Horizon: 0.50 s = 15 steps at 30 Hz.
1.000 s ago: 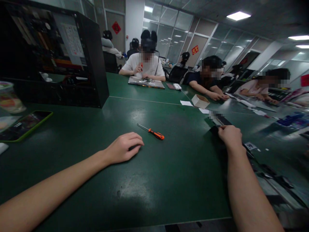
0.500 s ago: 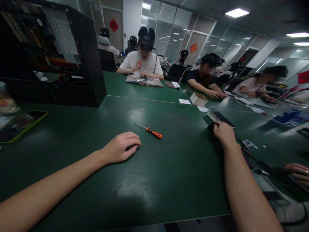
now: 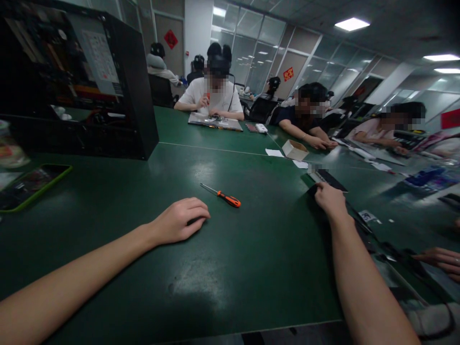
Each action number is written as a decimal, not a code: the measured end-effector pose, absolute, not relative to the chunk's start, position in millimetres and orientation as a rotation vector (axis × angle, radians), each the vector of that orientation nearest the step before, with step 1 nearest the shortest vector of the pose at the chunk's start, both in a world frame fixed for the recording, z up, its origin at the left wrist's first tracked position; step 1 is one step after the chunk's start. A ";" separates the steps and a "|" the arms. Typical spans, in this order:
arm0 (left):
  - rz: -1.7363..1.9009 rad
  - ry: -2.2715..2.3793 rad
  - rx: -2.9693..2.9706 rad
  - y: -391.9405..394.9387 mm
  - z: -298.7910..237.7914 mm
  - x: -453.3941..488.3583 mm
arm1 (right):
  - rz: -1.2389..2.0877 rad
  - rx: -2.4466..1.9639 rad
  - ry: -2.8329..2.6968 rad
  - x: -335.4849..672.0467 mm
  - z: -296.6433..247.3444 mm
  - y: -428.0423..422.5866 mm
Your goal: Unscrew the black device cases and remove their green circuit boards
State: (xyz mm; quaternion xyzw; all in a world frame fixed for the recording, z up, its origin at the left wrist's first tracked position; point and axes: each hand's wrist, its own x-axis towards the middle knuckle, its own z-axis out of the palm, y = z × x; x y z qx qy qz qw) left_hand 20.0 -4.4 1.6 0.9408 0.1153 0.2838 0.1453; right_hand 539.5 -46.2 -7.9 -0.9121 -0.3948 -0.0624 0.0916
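My left hand [image 3: 184, 218] lies palm down on the green tabletop [image 3: 251, 263], its fingers loosely bent and a gap between thumb and forefinger. Nothing is in it. Just beyond its fingertips is a screwdriver [image 3: 228, 199] with an orange and black handle, its metal shaft pointing to the far left. Over on the right, my right hand [image 3: 330, 199] grips the near edge of a dark flat panel [image 3: 333, 179] with a pale strip along its left side. The fingertips are partly hidden, and I cannot make out the panel's kind.
An open black computer case [image 3: 134, 96] stands at left, behind a phone in a green case [image 3: 38, 189]. An open box [image 3: 295, 150] and white papers [image 3: 274, 153] lie farther back. Another person's hand [image 3: 440, 261] is at the right edge. Several people sit around the table.
Both my hands stay almost where they were, the right one still on the dark panel. The other person's hand at the right edge has shifted slightly. The view has tilted a little.
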 end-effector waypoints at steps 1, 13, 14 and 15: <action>0.815 0.333 2.711 -4.1 1.4 20.0 | -0.173 -2.718 -1.176 539.8 -7.4 -46.2; 0.800 0.315 2.716 -3.8 0.1 19.9 | -0.115 -2.775 -1.257 526.0 -8.9 -44.8; 0.798 0.318 2.717 -4.0 0.6 20.0 | -0.119 -2.778 -1.266 524.4 -9.8 -45.4; 0.793 0.322 2.718 -4.2 1.0 20.1 | -0.123 -2.779 -1.277 522.9 -10.7 -46.0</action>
